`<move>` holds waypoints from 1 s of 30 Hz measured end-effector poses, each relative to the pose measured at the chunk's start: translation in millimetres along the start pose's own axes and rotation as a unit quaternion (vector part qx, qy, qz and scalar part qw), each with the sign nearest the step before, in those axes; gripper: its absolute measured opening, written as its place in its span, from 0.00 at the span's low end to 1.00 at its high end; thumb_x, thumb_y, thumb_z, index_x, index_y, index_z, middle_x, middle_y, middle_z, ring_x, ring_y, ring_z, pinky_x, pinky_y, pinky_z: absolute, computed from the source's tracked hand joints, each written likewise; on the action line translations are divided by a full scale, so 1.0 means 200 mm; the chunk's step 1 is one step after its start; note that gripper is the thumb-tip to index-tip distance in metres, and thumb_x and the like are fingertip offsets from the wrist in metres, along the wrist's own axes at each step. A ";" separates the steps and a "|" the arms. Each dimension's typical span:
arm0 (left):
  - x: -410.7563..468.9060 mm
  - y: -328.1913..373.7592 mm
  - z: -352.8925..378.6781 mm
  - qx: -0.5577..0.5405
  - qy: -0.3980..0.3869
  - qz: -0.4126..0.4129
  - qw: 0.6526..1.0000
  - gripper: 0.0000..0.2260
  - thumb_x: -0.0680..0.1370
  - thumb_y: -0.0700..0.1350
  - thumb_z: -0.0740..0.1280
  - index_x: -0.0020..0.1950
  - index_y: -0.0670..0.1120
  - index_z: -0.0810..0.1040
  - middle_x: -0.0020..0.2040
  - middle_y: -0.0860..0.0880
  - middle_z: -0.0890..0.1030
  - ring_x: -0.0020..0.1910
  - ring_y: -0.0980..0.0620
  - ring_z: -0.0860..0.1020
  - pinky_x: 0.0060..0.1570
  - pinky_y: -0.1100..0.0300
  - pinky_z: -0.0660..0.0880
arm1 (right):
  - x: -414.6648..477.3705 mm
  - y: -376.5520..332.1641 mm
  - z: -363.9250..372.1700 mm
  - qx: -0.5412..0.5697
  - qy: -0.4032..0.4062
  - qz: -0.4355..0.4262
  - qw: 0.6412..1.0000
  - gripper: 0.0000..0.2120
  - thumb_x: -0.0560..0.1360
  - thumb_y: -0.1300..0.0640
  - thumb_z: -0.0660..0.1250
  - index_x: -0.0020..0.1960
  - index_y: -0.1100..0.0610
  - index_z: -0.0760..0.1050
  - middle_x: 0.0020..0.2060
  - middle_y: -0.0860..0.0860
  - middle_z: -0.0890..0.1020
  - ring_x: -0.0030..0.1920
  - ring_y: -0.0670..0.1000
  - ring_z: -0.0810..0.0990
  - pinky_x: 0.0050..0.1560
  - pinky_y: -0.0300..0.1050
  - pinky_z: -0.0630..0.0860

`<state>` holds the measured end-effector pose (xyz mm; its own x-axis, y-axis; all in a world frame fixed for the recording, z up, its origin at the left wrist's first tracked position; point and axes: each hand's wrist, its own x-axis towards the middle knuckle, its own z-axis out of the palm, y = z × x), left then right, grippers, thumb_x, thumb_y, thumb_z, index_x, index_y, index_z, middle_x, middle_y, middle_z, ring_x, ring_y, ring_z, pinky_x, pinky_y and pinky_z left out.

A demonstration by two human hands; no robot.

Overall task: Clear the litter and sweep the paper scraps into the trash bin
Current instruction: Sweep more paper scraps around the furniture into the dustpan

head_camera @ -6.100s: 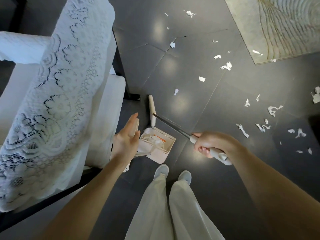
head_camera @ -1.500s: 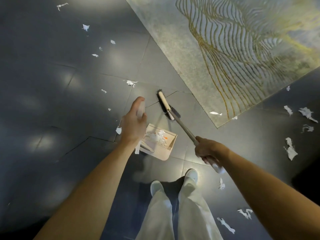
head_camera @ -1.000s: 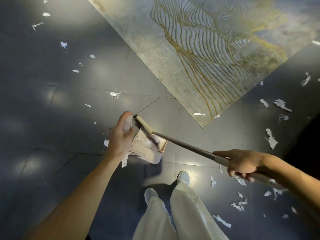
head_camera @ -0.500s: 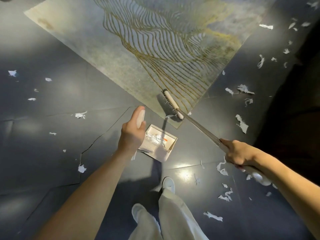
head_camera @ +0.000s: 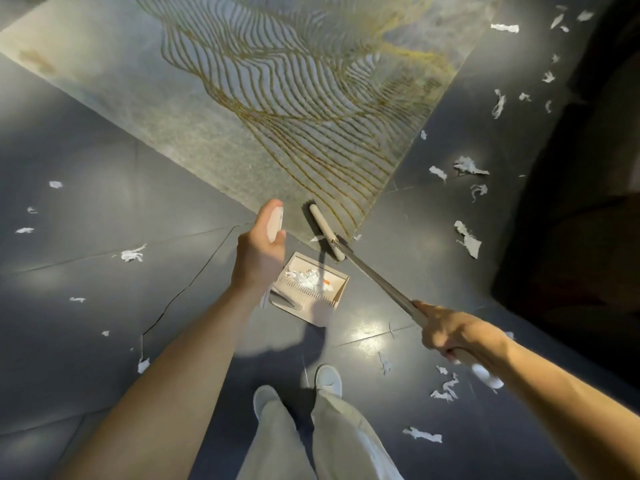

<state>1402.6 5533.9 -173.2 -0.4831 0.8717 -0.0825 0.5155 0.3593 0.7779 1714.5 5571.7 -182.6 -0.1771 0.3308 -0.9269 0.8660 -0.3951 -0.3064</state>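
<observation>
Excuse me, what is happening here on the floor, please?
A person is sweeping up torn paper. The left hand holds a long-handled dustpan with some scraps already in it. The right hand grips the broom, whose head lies at the corner of the rug, just beyond the dustpan. Many paper scraps lie scattered over the dark floor on both sides of the person.
</observation>
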 end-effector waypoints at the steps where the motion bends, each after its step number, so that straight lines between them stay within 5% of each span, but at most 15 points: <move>1: 0.01 0.00 -0.01 0.001 -0.004 0.000 1.000 0.18 0.80 0.39 0.63 0.69 0.51 0.71 0.46 0.42 0.78 0.45 0.35 0.78 0.41 0.47 0.78 | -0.03 0.02 -0.04 0.066 -0.033 -0.004 0.997 0.37 0.72 0.77 0.56 0.77 0.54 0.57 0.51 0.56 0.71 0.19 0.39 0.73 0.20 0.32 0.69; 3: 0.04 -0.01 -0.02 0.006 -0.002 0.001 1.000 0.18 0.80 0.39 0.63 0.70 0.50 0.71 0.50 0.39 0.80 0.47 0.33 0.77 0.44 0.44 0.78 | -0.09 0.04 -0.09 0.119 -0.068 -0.017 0.990 0.34 0.75 0.77 0.54 0.76 0.55 0.60 0.48 0.53 0.68 0.19 0.37 0.72 0.22 0.31 0.69; 9: 0.01 -0.04 -0.01 -0.009 -0.005 0.013 1.000 0.19 0.79 0.40 0.63 0.70 0.50 0.71 0.50 0.38 0.80 0.47 0.33 0.78 0.44 0.47 0.79 | -0.27 0.04 -0.18 -0.053 -0.094 0.022 0.994 0.37 0.75 0.71 0.62 0.78 0.51 0.53 0.40 0.46 0.67 0.21 0.36 0.73 0.23 0.29 0.69; 14: -0.04 -0.02 0.00 -0.055 -0.035 -0.043 0.997 0.19 0.75 0.48 0.61 0.62 0.68 0.69 0.45 0.42 0.79 0.48 0.33 0.78 0.43 0.44 0.79 | -0.35 0.02 -0.18 -0.163 -0.026 0.010 0.986 0.38 0.75 0.65 0.65 0.78 0.48 0.51 0.39 0.40 0.65 0.34 0.40 0.67 0.26 0.27 0.70; 17: -0.05 -0.02 0.01 -0.057 -0.061 -0.032 0.996 0.19 0.72 0.51 0.60 0.60 0.71 0.69 0.37 0.53 0.73 0.44 0.33 0.77 0.36 0.46 0.77 | -0.33 0.02 -0.19 -0.115 0.036 0.049 0.991 0.39 0.73 0.71 0.62 0.76 0.43 0.55 0.37 0.50 0.72 0.25 0.43 0.69 0.19 0.34 0.69; 19: -0.04 -0.01 0.04 -0.057 -0.063 -0.024 0.996 0.19 0.74 0.50 0.61 0.60 0.70 0.70 0.36 0.51 0.73 0.44 0.32 0.77 0.35 0.47 0.75 | -0.31 0.00 -0.20 -0.093 0.075 0.066 0.991 0.43 0.71 0.74 0.60 0.76 0.41 0.55 0.35 0.58 0.75 0.18 0.48 0.68 0.17 0.38 0.67; 21: -0.04 0.00 0.06 -0.049 -0.059 -0.025 0.997 0.19 0.77 0.46 0.62 0.61 0.68 0.69 0.39 0.46 0.74 0.45 0.30 0.76 0.38 0.44 0.77 | -0.27 -0.02 -0.21 -0.106 0.098 0.056 0.988 0.43 0.70 0.74 0.58 0.77 0.43 0.54 0.37 0.60 0.76 0.18 0.49 0.68 0.18 0.38 0.67; 24: -0.05 0.00 0.11 -0.033 -0.051 0.004 0.998 0.19 0.79 0.41 0.62 0.67 0.59 0.71 0.38 0.49 0.71 0.43 0.31 0.76 0.38 0.45 0.76 | -0.16 -0.06 -0.20 -0.156 0.136 0.061 0.976 0.38 0.73 0.70 0.55 0.77 0.44 0.54 0.47 0.58 0.77 0.20 0.49 0.72 0.19 0.38 0.68; 26: -0.06 0.01 0.13 -0.023 -0.052 0.025 0.998 0.19 0.79 0.41 0.63 0.69 0.55 0.71 0.38 0.48 0.72 0.41 0.33 0.76 0.36 0.49 0.74 | -0.10 -0.06 -0.15 -0.092 0.142 0.046 0.985 0.34 0.74 0.70 0.53 0.76 0.47 0.59 0.47 0.57 0.76 0.20 0.48 0.73 0.18 0.36 0.66; 28: -0.05 0.04 0.17 -0.028 -0.055 0.027 0.998 0.19 0.79 0.40 0.63 0.68 0.54 0.72 0.39 0.41 0.75 0.42 0.31 0.76 0.36 0.49 0.75 | -0.06 -0.03 -0.09 0.105 0.080 0.003 0.991 0.32 0.73 0.75 0.54 0.74 0.55 0.63 0.41 0.56 0.74 0.18 0.46 0.72 0.17 0.34 0.65; 30: -0.04 0.06 0.19 -0.038 -0.054 0.020 0.998 0.19 0.79 0.41 0.63 0.68 0.55 0.72 0.43 0.35 0.78 0.42 0.30 0.76 0.37 0.46 0.77 | -0.08 -0.01 -0.02 0.244 0.032 0.012 0.969 0.32 0.73 0.77 0.54 0.75 0.58 0.62 0.46 0.57 0.73 0.18 0.42 0.74 0.18 0.33 0.70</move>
<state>1438.6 5543.8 -186.7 -0.3821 0.9172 -0.1129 0.4765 0.3002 0.8263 1716.4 5570.4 -167.1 -0.1167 0.3616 -0.9250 0.5422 -0.7571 -0.3644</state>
